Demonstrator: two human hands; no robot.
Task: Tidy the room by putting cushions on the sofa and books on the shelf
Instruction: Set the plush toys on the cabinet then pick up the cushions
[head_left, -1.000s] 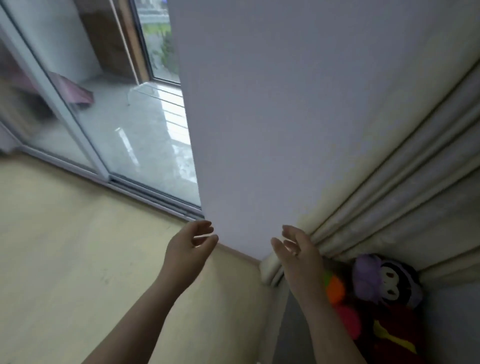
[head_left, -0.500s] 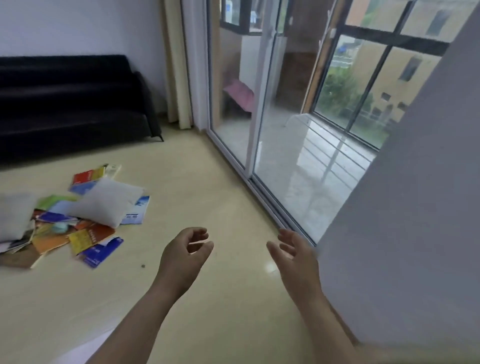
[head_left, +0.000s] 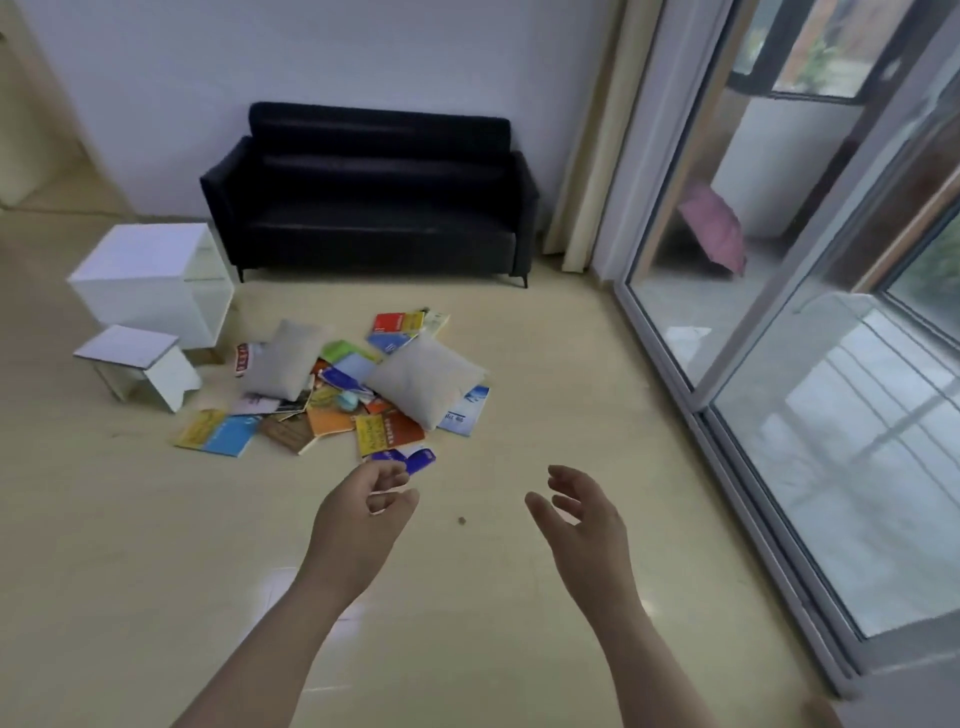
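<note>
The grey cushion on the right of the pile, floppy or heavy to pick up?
The right grey cushion looks plump and soft, so probably light, likely sagging if gripped by one corner. It lies on loose books, whose glossy covers may slide as it lifts.

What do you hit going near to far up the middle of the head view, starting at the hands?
Left hand and right hand, both empty → blue book → right grey cushion → red-and-yellow book → black sofa → white wall.
</note>
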